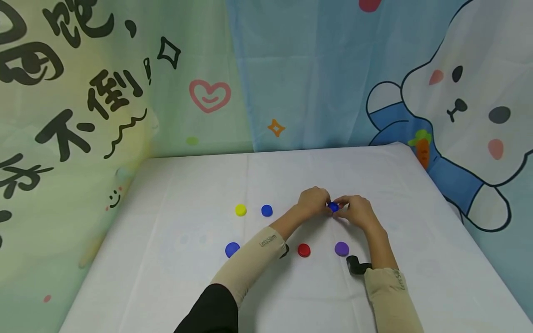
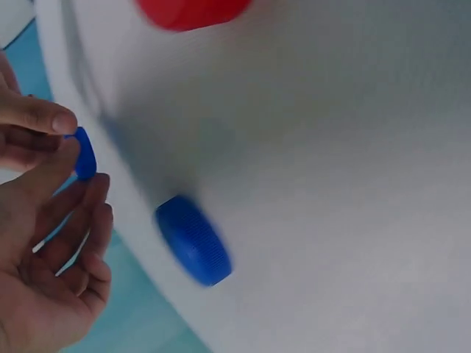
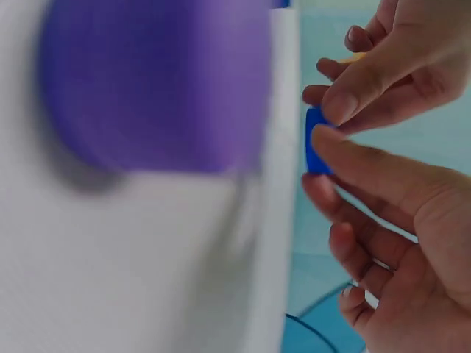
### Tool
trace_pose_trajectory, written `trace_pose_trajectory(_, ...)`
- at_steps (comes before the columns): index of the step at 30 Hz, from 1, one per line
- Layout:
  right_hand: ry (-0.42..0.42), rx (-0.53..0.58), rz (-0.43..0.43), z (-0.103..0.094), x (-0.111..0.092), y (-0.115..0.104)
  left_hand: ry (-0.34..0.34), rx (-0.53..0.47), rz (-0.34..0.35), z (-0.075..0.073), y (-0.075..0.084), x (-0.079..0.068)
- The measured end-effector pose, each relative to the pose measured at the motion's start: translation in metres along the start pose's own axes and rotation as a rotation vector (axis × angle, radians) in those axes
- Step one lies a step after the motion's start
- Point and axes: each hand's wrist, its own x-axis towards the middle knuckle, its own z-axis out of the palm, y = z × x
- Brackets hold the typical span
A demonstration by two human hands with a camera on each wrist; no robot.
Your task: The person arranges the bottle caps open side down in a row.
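Both hands meet at a blue bottle cap (image 1: 333, 206) toward the far right part of the table. My left hand (image 1: 314, 201) pinches its left side, and my right hand (image 1: 357, 211) pinches the right side between thumb and fingers. In the right wrist view the same blue cap (image 3: 317, 141) is held on edge, with both thumbs against it. The left wrist view shows it above the cloth. Nearer my body, a red bottle cap (image 1: 304, 250) and a purple bottle cap (image 1: 342, 249) lie on the table.
A white cloth covers the table (image 1: 187, 286). Left of the hands lie a yellow cap (image 1: 240, 210) and a blue cap (image 1: 267, 211). Another blue cap (image 1: 232, 249) is partly hidden by the left sleeve. A printed curtain (image 1: 291, 69) hangs behind the table.
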Motion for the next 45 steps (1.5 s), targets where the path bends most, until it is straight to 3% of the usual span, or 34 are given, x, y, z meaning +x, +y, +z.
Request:
trace_pose_trajectory(5,0.097,0.038,-0.058,-0.026,-0.014,-0.017,0.115,-0.135,0.145,-0.036,-0.002,-0.021)
trace_pose_trajectory(11,0.269,0.090,-0.161,-0.052,-0.045,-0.051,0.269,-0.342,0.275,-0.078,-0.002,-0.070)
trace_pose_trajectory(15,0.378,0.114,-0.296,-0.056,-0.065,-0.071,0.357,-0.478,0.357,-0.089,-0.001,-0.103)
trace_pose_trajectory(20,0.426,0.130,-0.447,-0.055,-0.082,-0.090,0.423,-0.614,0.416,-0.090,-0.001,-0.131)
trace_pose_trajectory(24,0.438,0.133,-0.499,-0.053,-0.087,-0.096,0.385,-0.730,0.383,-0.090,-0.003,-0.142)
trace_pose_trajectory(30,0.442,0.120,-0.537,-0.048,-0.088,-0.098,0.138,-1.064,0.131,-0.089,-0.009,-0.148)
trace_pose_trajectory(34,0.436,0.120,-0.533,-0.045,-0.088,-0.098,0.030,-1.144,0.027,-0.088,-0.009,-0.147)
trace_pose_trajectory(41,0.423,0.124,-0.522,-0.041,-0.089,-0.098,0.029,-1.164,-0.008,-0.084,-0.007,-0.145)
trace_pose_trajectory(45,0.402,0.124,-0.487,-0.039,-0.089,-0.097,0.109,-1.074,0.046,-0.082,-0.008,-0.147)
